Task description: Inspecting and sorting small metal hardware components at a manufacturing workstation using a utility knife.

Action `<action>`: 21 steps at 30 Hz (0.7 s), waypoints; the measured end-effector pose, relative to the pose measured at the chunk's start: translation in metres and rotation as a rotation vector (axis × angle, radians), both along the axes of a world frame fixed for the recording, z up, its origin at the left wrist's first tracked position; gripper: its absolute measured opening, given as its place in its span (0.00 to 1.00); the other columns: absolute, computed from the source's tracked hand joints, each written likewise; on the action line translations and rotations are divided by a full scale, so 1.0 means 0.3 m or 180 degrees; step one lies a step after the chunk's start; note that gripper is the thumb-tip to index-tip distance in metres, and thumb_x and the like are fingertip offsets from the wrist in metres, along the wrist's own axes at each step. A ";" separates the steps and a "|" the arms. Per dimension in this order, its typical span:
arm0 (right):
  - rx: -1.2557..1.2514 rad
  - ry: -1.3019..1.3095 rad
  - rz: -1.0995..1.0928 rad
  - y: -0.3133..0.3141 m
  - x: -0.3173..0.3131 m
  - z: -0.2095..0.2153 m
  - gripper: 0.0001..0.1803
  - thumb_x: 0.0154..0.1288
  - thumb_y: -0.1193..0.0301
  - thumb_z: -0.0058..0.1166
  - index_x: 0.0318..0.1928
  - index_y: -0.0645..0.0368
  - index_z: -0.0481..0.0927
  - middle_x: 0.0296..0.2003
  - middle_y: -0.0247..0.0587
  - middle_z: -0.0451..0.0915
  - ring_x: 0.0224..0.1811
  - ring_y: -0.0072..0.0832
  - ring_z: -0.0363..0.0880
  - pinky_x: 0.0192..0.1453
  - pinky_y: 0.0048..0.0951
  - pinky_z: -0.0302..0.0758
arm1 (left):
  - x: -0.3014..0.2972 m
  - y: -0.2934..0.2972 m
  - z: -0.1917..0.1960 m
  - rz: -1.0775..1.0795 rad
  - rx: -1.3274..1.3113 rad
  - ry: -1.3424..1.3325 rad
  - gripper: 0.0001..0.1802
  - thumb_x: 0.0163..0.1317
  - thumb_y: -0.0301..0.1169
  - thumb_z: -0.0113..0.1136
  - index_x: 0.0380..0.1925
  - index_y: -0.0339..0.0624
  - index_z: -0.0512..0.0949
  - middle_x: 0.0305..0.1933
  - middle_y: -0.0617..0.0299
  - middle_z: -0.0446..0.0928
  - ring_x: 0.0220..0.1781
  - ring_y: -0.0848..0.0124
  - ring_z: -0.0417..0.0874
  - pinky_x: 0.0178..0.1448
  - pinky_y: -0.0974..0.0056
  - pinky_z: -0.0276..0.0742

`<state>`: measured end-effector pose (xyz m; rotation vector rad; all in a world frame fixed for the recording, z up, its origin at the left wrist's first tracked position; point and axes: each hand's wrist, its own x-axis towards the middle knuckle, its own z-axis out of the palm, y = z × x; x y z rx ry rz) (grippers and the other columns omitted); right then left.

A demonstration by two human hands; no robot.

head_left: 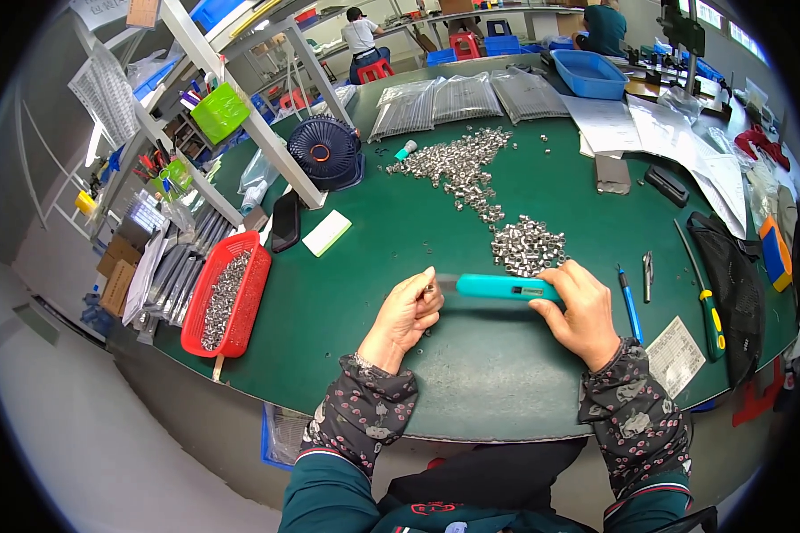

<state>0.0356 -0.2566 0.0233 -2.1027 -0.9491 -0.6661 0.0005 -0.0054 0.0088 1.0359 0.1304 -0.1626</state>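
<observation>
While hands (pixel 582 313) flank tool (pixel 500 286) (teal), table edge (pixel 498 437) near.

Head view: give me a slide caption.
Right hand holds a teal-handled tool toward the left hand, near heaped small metal pieces.

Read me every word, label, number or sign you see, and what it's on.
Teal tool in the right hand: marking too small.
Printed card, lower right: too small.
Dark green clothing: red emblem, too small to quote reliably.
White papers, upper right: too faint.
Nothing quotable.
</observation>
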 end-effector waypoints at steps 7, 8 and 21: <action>0.0450 -0.0033 -0.0437 -0.002 -0.001 0.001 0.15 0.43 0.74 0.61 0.34 0.59 0.73 0.27 0.40 0.70 0.30 0.37 0.72 0.30 0.35 0.69 | 0.004 0.000 0.007 0.0239 0.0027 -0.0121 0.16 0.64 0.41 0.46 0.21 0.44 0.65 0.16 0.72 0.57 0.14 0.84 0.53 0.12 0.79 0.46; 0.0015 -0.0071 -0.0440 -0.001 -0.002 -0.003 0.15 0.43 0.74 0.61 0.35 0.58 0.73 0.28 0.39 0.70 0.30 0.37 0.72 0.30 0.34 0.69 | 0.003 -0.002 0.012 0.0417 0.0095 -0.0207 0.16 0.64 0.41 0.45 0.23 0.42 0.67 0.18 0.69 0.60 0.15 0.83 0.55 0.12 0.79 0.48; 0.0574 0.1116 -0.0264 0.001 0.012 -0.037 0.15 0.46 0.71 0.60 0.35 0.60 0.72 0.29 0.43 0.75 0.27 0.38 0.75 0.31 0.31 0.70 | 0.005 -0.014 0.009 0.0589 0.0282 -0.0721 0.09 0.63 0.33 0.49 0.39 0.41 0.71 0.31 0.62 0.72 0.22 0.82 0.67 0.16 0.81 0.60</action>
